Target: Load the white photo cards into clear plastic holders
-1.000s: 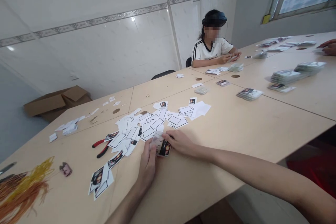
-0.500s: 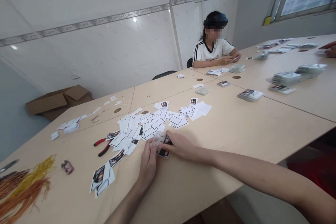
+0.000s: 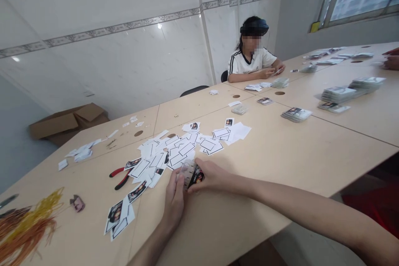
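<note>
My left hand point(image 3: 174, 199) is closed around the left side of a small clear plastic case point(image 3: 186, 170) just above the table. My right hand point(image 3: 215, 176) pinches a dark printed card point(image 3: 197, 178) at the right side of the case. Whether the card lies inside the case or over it, I cannot tell. Just beyond both hands spreads a loose heap of white paper cards point(image 3: 177, 153) with black frames, some with dark pictures. Red-and-black-handled pliers point(image 3: 122, 178) lie at the heap's left, their jaws hidden under cards.
Yellow and orange cords point(image 3: 40, 216) and a small pinkish object point(image 3: 77, 203) lie at left. Stacks of clear cases point(image 3: 338, 94) stand at right, a nearer stack point(image 3: 296, 114) closer in. A person point(image 3: 252, 62) sits across the table. A cardboard box point(image 3: 68, 120) stands beyond the table.
My right thumb has shifted down to the card's lower edge, and more of the card's dark print shows. The case stays in my left hand. The view has shifted slightly.
</note>
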### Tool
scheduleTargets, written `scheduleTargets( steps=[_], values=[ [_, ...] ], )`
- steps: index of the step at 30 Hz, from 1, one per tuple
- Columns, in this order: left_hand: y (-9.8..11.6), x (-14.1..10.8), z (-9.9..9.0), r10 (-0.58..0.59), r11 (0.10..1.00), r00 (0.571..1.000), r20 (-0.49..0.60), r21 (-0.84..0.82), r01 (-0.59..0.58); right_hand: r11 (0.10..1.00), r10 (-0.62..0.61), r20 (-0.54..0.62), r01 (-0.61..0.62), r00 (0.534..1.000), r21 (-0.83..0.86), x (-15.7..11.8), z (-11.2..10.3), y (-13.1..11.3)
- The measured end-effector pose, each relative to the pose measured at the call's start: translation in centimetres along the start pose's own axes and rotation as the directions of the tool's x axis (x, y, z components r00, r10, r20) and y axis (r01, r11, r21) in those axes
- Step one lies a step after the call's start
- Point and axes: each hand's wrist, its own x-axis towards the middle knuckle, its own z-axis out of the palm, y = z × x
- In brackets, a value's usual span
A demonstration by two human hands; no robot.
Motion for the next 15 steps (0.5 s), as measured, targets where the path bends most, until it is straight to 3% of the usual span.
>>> scheduleTargets(
  steps=[9,15],
  values=[
    [-1.7,0.8,0.1,-0.093,0.973,0.996,0.006,-0.211,0.092,0.993,-0.053,0.043,0.048,0.998,0.107,0.2,-0.5,0.2],
    [-1.8,1.2,0.6,-0.2,0.872,0.977,0.07,-0.443,0.21,0.985,-0.068,0.109,0.049,0.992,0.163,0.2,-1.8,0.2]
  ],
)
